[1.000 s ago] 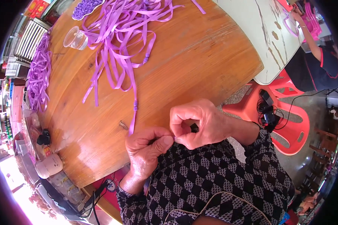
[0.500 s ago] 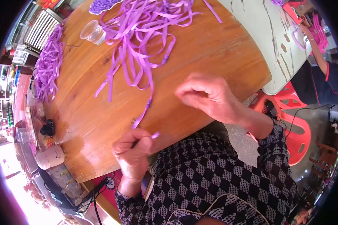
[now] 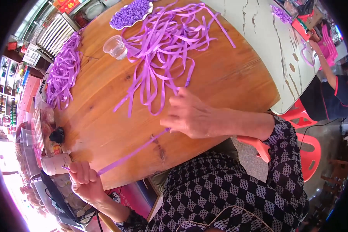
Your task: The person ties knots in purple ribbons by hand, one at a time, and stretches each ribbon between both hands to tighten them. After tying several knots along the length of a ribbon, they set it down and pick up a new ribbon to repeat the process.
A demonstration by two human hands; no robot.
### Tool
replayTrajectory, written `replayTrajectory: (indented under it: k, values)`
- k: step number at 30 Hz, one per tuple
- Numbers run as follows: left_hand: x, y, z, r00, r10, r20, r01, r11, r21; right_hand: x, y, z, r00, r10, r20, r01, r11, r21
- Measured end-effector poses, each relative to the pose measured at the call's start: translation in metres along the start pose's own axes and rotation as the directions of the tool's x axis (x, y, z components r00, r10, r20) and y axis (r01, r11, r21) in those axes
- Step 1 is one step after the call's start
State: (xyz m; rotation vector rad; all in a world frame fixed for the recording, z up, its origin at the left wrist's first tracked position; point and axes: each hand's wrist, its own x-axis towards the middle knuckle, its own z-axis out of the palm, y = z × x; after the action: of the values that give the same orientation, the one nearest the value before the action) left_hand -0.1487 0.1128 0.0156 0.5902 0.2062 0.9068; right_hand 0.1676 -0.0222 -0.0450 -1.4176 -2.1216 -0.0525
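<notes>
A purple ribbon (image 3: 129, 155) runs taut between my two hands over the front of the wooden table (image 3: 236, 77). My left hand (image 3: 83, 181), past the table's left front edge, is closed on its end, and a short tip sticks out beside the fingers. My right hand (image 3: 191, 116) is closed round the ribbon farther along, palm down; its fingertips are partly hidden. Beyond it the strand leads to a darker purple beaded stretch (image 3: 188, 82) and into a loose heap of purple ribbon (image 3: 158, 50).
Behind stand a clear plastic cup (image 3: 116, 47) and a white dish with small purple pieces (image 3: 130, 13). More ribbon (image 3: 63, 73) hangs at the left edge, near a pinkish lidded jar (image 3: 55, 164). A marbled table (image 3: 266, 42), red chairs (image 3: 310, 152) and another person's arm (image 3: 324, 58) are right.
My left hand has drawn the ribbon end down and left, pulling it taut. My right hand, off the ribbon before, has moved left and closed round it. The view has shifted slightly.
</notes>
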Motion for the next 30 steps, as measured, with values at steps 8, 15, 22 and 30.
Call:
replayTrajectory:
  k: [8,15,22,30]
  values:
    - [0.026,0.03,-0.038,0.999,0.032,-0.006,-0.032,0.999,0.023,-0.021,0.032,-0.045,0.977,0.215,-0.016,-0.211,0.97,0.12]
    - [0.051,0.123,-0.174,0.947,0.232,-0.224,-0.135,0.916,0.379,-0.05,0.04,-0.056,0.952,0.306,0.004,-0.304,0.944,0.128]
    - [0.076,0.004,-0.049,0.703,0.545,0.457,-0.046,-0.606,0.794,-0.048,0.012,-0.044,0.966,0.251,-0.061,-0.245,0.966,0.088]
    - [0.026,-0.162,0.074,0.816,-0.577,0.009,0.337,0.489,0.805,-0.033,-0.021,-0.054,0.967,0.194,-0.162,-0.157,0.963,0.22]
